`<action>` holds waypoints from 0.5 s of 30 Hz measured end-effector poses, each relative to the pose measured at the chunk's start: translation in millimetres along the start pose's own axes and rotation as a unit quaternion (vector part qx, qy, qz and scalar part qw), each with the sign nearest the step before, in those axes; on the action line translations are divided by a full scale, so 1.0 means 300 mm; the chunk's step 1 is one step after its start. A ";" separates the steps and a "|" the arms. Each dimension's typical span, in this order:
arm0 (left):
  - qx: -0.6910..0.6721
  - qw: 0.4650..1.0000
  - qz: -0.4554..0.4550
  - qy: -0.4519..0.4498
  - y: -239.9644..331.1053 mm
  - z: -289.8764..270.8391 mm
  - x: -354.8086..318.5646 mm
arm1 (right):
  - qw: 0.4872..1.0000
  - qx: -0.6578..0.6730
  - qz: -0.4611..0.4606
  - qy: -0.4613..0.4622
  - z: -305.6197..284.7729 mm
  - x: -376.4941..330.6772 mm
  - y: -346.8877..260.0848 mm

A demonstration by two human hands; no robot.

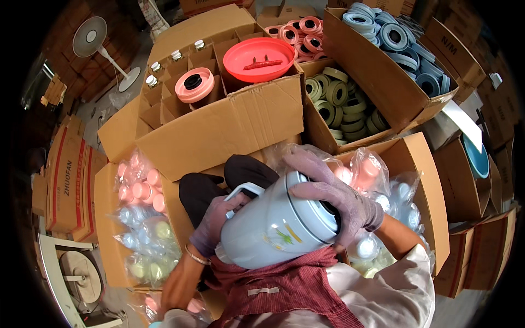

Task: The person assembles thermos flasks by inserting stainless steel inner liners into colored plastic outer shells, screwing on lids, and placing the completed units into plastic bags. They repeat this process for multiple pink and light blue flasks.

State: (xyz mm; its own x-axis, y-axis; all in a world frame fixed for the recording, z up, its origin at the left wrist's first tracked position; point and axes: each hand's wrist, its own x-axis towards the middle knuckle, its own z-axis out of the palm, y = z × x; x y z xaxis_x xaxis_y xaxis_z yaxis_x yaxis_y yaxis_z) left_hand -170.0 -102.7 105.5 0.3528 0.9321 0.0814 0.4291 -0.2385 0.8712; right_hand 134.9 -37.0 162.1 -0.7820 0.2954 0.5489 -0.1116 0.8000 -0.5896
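Note:
A pale blue thermos jug (257,232) with a printed plant motif lies tilted across my lap, its wide end toward the right. My left hand (214,221), in a purplish glove, is closed around the jug's handle (246,188). At the wide end, my gloved right hand (342,191) spreads over the blue rim (314,205) and grips it. A dark opening partly shows beneath those fingers; the inside of the jug is hidden. Under the jug is my dark red checked apron (284,290).
Ahead stands a divided carton (229,123) bearing a pink ring (194,85) and a red basin (260,57). Cartons of green rings (336,101) and blue rings (395,37) are at the right. Bagged pink, blue and green cups (143,191) fill boxes on both sides.

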 end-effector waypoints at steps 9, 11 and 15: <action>0.269 0.927 0.253 0.068 0.245 0.046 0.080 | 0.702 0.480 0.368 0.376 0.446 -0.382 0.336; 0.228 0.939 0.249 0.070 0.168 0.020 0.083 | 0.598 0.557 0.413 0.403 0.416 -0.335 0.276; -0.085 0.984 -0.076 0.134 0.130 -0.029 0.026 | 0.839 0.285 0.351 0.304 0.225 -0.168 0.150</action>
State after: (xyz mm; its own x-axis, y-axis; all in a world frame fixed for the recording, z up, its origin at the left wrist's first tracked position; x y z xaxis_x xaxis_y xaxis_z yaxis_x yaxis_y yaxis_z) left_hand -157.7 -102.4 144.3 0.0541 0.9973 0.0488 0.3062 -0.0631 0.9499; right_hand 127.8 -51.2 67.9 -0.3390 0.9396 0.0471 -0.1654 -0.0103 -0.9862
